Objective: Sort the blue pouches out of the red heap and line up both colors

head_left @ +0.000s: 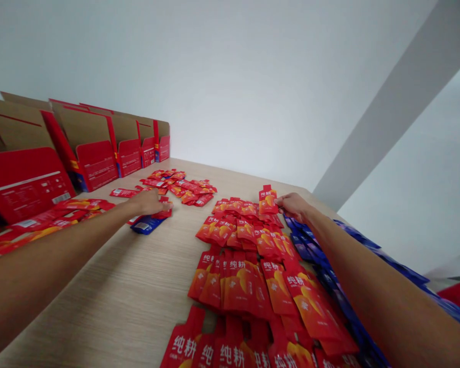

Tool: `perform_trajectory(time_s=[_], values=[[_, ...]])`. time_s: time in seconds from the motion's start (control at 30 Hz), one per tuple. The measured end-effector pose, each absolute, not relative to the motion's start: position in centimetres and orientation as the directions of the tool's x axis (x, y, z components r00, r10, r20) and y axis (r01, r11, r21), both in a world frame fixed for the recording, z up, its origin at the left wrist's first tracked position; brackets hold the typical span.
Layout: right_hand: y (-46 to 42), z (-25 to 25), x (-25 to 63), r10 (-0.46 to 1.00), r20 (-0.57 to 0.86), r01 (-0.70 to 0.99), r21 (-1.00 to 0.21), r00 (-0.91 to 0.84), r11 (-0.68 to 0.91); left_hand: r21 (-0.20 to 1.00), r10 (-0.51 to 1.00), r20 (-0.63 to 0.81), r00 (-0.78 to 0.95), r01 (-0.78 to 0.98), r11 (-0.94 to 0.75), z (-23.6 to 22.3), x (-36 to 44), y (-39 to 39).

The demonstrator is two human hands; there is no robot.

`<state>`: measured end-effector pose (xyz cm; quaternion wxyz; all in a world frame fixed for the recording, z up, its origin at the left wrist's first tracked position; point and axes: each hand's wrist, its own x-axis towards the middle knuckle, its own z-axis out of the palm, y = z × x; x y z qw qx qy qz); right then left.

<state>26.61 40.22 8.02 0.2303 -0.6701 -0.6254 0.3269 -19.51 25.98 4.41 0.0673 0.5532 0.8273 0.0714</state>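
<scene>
My left hand (148, 202) reaches far forward, its fingers closed on a small stack of pouches (150, 221), blue below and red on top, resting on the wooden table (138, 286). My right hand (293, 204) stretches to the far end of a large spread of red pouches (249, 266) and pinches one upright red pouch (268, 199) by its edge. Under my right forearm runs a row of blue pouches (310, 250).
A row of open red-and-cardboard boxes (95, 153) lines the left and back of the table. A loose heap of red pouches (184, 186) lies at the far middle, and more red pouches (53, 217) lie at the left. A white wall stands behind.
</scene>
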Motion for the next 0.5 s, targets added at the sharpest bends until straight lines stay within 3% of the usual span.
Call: perform_trajectory(time_s=[0.13, 0.33, 0.5], values=[[40.3, 7.8, 26.0, 0.990, -0.141, 0.686, -0.720, 0.001, -0.103, 0.192, 0.887, -0.081, -0.455, 0.866, 0.461, 3.6, -18.1, 28.8], [40.9, 7.7, 26.7, 0.989, -0.146, 0.696, -0.710, 0.000, -0.105, 0.234, 0.834, -0.021, -0.552, 0.808, 0.540, 2.7, -19.2, 29.3], [41.4, 7.7, 27.7, 0.985, -0.173, 0.714, -0.690, -0.005, -0.117, 0.491, 0.835, 0.120, -0.538, 0.763, 0.421, 3.9, -19.5, 30.5]])
